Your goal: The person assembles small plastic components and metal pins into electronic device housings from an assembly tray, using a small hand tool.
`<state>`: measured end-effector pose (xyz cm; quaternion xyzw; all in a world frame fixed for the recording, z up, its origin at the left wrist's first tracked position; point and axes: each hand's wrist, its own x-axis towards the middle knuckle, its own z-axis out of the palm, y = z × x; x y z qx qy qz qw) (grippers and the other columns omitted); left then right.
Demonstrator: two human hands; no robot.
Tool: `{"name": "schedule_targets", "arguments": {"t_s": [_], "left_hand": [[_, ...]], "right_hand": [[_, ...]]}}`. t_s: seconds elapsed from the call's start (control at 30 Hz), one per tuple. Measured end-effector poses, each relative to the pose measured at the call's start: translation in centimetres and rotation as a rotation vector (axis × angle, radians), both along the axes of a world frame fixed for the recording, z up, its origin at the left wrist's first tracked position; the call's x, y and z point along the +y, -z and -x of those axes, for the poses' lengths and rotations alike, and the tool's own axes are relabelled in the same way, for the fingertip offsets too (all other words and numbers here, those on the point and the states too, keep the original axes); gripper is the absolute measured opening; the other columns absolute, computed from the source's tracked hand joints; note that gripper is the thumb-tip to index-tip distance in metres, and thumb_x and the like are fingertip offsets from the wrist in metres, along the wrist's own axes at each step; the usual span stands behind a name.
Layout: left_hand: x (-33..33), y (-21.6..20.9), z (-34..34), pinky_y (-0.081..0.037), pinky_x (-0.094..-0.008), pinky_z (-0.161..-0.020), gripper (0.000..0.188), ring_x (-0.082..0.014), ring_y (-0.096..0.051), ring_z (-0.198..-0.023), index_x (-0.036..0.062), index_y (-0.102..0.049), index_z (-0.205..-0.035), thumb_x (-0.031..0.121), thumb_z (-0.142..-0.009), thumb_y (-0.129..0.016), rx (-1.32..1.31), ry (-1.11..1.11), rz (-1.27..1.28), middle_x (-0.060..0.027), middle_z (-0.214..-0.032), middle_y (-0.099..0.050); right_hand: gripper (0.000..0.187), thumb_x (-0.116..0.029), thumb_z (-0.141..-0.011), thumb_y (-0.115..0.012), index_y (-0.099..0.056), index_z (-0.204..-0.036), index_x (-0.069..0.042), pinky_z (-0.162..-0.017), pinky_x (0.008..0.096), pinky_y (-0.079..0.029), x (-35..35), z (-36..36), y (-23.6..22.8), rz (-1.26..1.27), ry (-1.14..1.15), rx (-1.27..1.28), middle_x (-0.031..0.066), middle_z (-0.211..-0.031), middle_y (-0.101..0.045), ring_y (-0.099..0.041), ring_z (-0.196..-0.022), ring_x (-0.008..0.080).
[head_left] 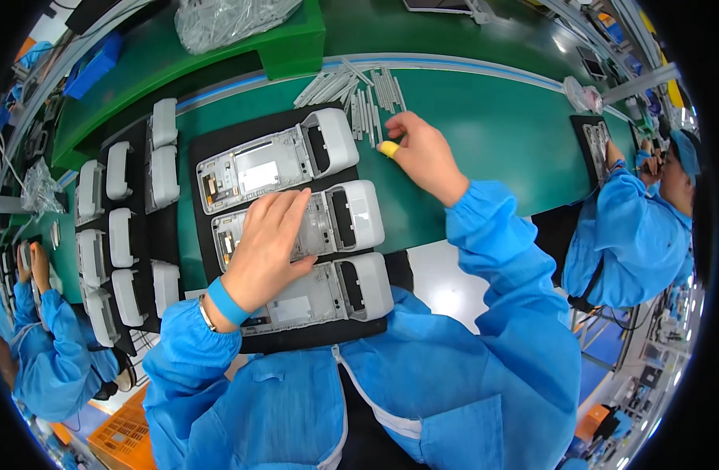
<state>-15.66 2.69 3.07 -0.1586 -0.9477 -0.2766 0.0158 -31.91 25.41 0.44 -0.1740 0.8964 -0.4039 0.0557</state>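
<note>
Three light grey plastic device housings lie in a column on a black mat (207,149): a far one (257,168), a middle one (355,215) and a near one (320,294). Each shows its hollow inner side, with a raised frame at the right end. My left hand (269,243), fingers stretched out, lies over the middle housing and hides part of it. Beyond the mat's right edge, my right hand (426,153) hovers by a pile of thin grey strips (363,110). Its thumb and forefinger are bent but apart, a yellow cover on one tip; I see nothing between them.
More grey housings (165,176) stand in rows on black mats to the left. A green raised shelf (293,39) carries clear plastic bags (226,23) at the back. Co-workers in blue sit at the right (629,235) and left (58,352). An orange crate (124,431) stands low at left.
</note>
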Motion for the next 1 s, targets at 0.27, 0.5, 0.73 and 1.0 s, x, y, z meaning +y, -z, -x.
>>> {"name": "schedule_targets", "arguments": {"t_s": [0.27,0.5,0.73,1.0], "left_hand": [[-0.3,-0.7,-0.2,-0.039,-0.0419,-0.098,0.064,-0.0354,-0.041,-0.119,0.0044,-0.052,-0.123,0.007,-0.064,-0.077,0.007,-0.033,-0.072,-0.0160,-0.126,-0.048],[0.9,-2.8,-0.2,-0.048,-0.0299,-0.084,0.042,-0.0178,-0.058,-0.096,0.0024,-0.053,-0.121,0.001,-0.081,-0.064,-0.156,-0.237,-0.831,-0.0119,-0.110,-0.059],[2.3,-4.2,-0.5,-0.051,-0.0262,-0.067,0.027,-0.0156,-0.061,-0.078,0.0041,-0.066,-0.100,0.001,-0.074,-0.072,0.055,-0.198,-0.796,-0.0081,-0.097,-0.061],[2.1,-4.3,-2.7,-0.056,-0.0342,-0.068,0.031,-0.0267,-0.062,-0.077,-0.0073,-0.065,-0.092,0.001,-0.063,-0.069,0.730,0.349,-0.120,-0.0163,-0.093,-0.062]], "right_hand": [[0.035,-0.003,-0.075,-0.065,-0.057,-0.109,0.000,-0.066,0.0355,-0.050,1.6,0.9,0.2,-0.279,0.103,0.154,0.0142,-0.086,-0.065,-0.062,-0.073,0.0283],[0.017,0.000,-0.082,-0.059,-0.061,-0.098,0.003,-0.065,0.0274,-0.050,1.7,-3.2,-6.1,0.307,-0.054,-0.532,0.0082,-0.086,-0.064,-0.062,-0.078,0.0138],[0.019,0.006,-0.077,-0.062,-0.064,-0.094,-0.003,-0.068,0.0281,-0.050,-1.5,-8.4,-7.7,0.149,-0.532,0.343,0.0113,-0.091,-0.061,-0.062,-0.083,0.0231],[0.012,-0.006,-0.089,-0.059,-0.058,-0.099,0.000,-0.067,0.0269,-0.054,-0.8,-11.6,-8.4,0.731,-0.236,-1.094,0.0092,-0.088,-0.064,-0.064,-0.075,0.0157]]}}
